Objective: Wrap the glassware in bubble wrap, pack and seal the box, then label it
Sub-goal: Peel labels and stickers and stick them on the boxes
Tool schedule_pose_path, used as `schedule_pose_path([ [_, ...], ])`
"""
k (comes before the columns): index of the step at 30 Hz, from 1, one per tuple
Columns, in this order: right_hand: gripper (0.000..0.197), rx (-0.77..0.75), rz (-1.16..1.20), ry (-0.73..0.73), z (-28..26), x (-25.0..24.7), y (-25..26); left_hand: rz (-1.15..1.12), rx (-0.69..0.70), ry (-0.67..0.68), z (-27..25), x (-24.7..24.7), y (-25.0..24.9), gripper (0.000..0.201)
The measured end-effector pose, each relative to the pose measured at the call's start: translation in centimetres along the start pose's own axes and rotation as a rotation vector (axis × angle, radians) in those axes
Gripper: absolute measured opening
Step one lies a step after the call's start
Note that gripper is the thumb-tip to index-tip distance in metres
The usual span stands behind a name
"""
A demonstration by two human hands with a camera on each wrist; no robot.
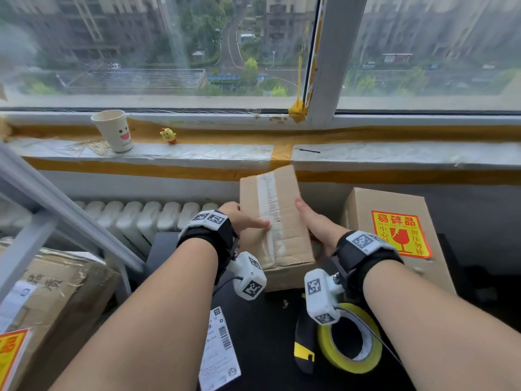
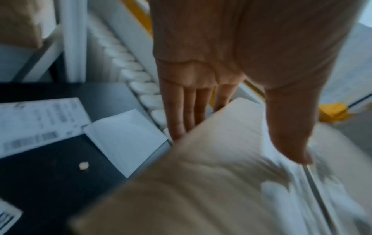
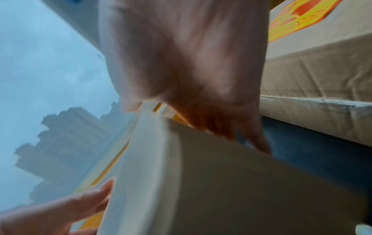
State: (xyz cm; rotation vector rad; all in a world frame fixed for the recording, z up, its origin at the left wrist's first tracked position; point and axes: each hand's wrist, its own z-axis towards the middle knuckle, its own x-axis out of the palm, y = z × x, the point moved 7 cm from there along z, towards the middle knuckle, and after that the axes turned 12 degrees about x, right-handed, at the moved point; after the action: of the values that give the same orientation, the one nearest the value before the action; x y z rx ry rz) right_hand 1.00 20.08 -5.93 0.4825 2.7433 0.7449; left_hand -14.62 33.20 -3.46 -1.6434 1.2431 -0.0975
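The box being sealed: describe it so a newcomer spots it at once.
Below the window sill, on the black table, both hands hold a small box. It has clear tape down its middle and no sticker; the bigger box beside it has a yellow-and-red one.

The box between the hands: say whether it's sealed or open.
Sealed: clear tape runs along the closed seam of the box; both hands hold it tilted.

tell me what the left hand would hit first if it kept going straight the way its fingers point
Probably the white radiator. The left hand holds the taped box by its left side, fingers pointing forward along it towards the wall below the window sill. Depth is unclear; the radiator's ribs look nearest.
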Motion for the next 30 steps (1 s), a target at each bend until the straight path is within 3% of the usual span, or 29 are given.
schedule_pose_path([
  [4, 0.054, -0.008, 0.071, 0.018, 0.2, 0.3, -0.3, 0.181, -0.024, -0.054, 0.3, -0.5, -1.0, 0.073],
  [7, 0.045, -0.022, 0.064, -0.004, -0.2, -0.5, -0.5, 0.235, -0.077, -0.058, 0.3, -0.5, -1.0, 0.085],
  [9, 0.039, -0.042, 0.076, -0.072, -1.2, -2.4, -0.1, 0.285, -0.067, -0.151, 0.4, -0.9, -2.3, 0.092],
  [11, 0.037, -0.079, 0.101, -0.132, -2.0, -5.2, 0.4, 0.324, 0.02, -0.307, 0.5, -1.1, -5.3, 0.083],
  [13, 0.034, -0.16, 0.133, -0.231, -2.7, -8.7, 0.5, 0.297, 0.166, -0.41, 0.7, -0.2, -8.9, 0.06],
  [16, 0.021, -0.289, 0.006, -0.635, -4.0, -15.5, -0.5, 0.145, 0.282, -0.27, 1.7, 4.5, -13.0, 0.038],
  [21, 0.029, -0.137, -0.108, -0.939, -5.4, -22.4, -5.6, 0.049, 0.14, 0.033, 3.6, 14.7, -13.2, 0.037],
  [23, 0.042, -0.02, -0.156, -0.915, -4.4, -23.5, -8.3, 0.073, 0.107, 0.12, 3.8, 17.6, -12.6, 0.039],
  [26, 0.057, 0.107, -0.101, -0.703, -1.9, -23.3, -11.6, 0.034, 0.045, 0.204, 3.6, 20.4, -11.6, 0.047],
  [30, 0.056, 0.066, -0.094, -0.629, -0.7, -23.6, -11.9, -0.063, 0.0, 0.236, 4.0, 22.4, -10.8, 0.05],
])
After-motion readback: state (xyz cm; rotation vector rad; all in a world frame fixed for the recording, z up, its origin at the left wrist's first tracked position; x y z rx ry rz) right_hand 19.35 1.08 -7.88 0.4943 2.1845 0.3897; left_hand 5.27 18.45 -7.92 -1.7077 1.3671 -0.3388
